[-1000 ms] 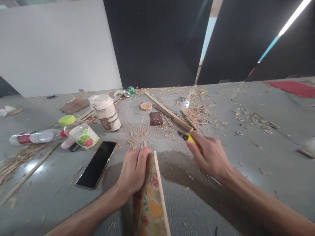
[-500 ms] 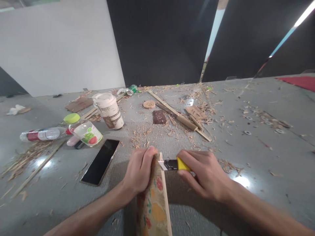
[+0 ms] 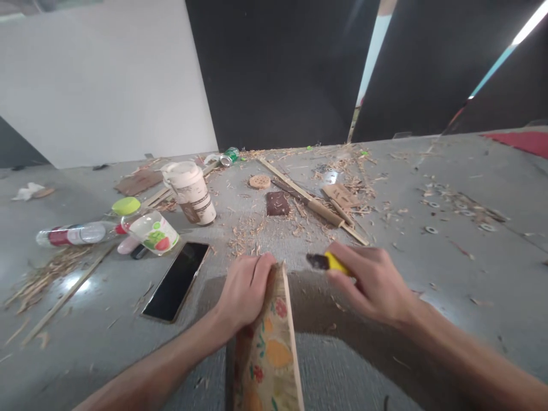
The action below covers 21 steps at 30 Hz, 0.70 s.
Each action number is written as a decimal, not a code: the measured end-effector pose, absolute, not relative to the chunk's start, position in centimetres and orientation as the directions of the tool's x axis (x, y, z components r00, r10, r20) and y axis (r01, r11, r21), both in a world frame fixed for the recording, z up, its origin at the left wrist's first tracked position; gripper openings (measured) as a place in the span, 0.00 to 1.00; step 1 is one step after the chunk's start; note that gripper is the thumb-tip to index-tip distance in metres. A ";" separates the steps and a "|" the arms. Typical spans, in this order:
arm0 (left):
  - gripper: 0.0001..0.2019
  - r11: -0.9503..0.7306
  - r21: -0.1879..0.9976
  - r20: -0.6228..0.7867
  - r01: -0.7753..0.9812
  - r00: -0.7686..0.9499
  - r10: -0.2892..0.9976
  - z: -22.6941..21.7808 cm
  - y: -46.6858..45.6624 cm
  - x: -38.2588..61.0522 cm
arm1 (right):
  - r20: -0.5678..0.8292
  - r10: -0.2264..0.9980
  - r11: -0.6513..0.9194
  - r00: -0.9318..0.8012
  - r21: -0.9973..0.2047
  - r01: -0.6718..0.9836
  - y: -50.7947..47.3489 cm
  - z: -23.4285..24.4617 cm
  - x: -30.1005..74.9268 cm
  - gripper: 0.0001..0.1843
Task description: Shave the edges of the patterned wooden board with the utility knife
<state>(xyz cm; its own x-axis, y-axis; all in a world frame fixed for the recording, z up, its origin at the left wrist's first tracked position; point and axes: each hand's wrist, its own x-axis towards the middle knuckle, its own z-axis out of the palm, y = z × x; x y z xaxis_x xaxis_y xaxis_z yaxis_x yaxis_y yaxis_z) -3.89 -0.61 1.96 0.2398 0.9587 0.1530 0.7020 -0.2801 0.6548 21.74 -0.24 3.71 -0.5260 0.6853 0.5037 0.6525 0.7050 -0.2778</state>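
My left hand (image 3: 249, 287) is wrapped over the far end of a wooden board (image 3: 274, 348) painted with red flowers and orange shapes. The board stretches toward me and leaves the bottom of the view. In my right hand (image 3: 374, 285) is a yellow and black utility knife (image 3: 336, 264), held up to the right of the board and apart from it. The knife's front end points left and is blurred, so its blade is hard to make out. A pale bare edge runs along the board's right side.
A phone (image 3: 176, 281) lies left of my left hand. Behind it are a white cup (image 3: 189, 193), a plastic bottle with a green lid (image 3: 153, 230) and a lying bottle (image 3: 77, 234). Ahead are bamboo strips (image 3: 295, 187), a brown square (image 3: 277, 204), a round disc (image 3: 260, 181) and scattered shavings.
My right hand has lifted the utility knife off the board's right edge and moved it right and slightly away from me. My left hand keeps its hold; the board has shifted slightly.
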 end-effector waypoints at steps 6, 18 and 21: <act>0.29 -0.273 0.585 0.093 0.764 0.271 0.958 1.6 -0.7 -3.8 | 0.465 0.642 0.757 -0.610 -0.257 0.601 -1.0 3.5 20.2 0.13; 0.26 -0.282 0.694 0.154 0.662 0.246 0.957 1.6 -1.5 -3.5 | 0.462 0.689 0.692 -0.559 -0.191 0.696 -0.2 2.7 20.4 0.18; 0.26 -0.346 0.709 0.188 0.615 0.308 0.933 2.3 -2.3 -3.3 | 0.470 0.846 0.387 -0.253 -0.214 0.897 1.7 2.7 22.5 0.20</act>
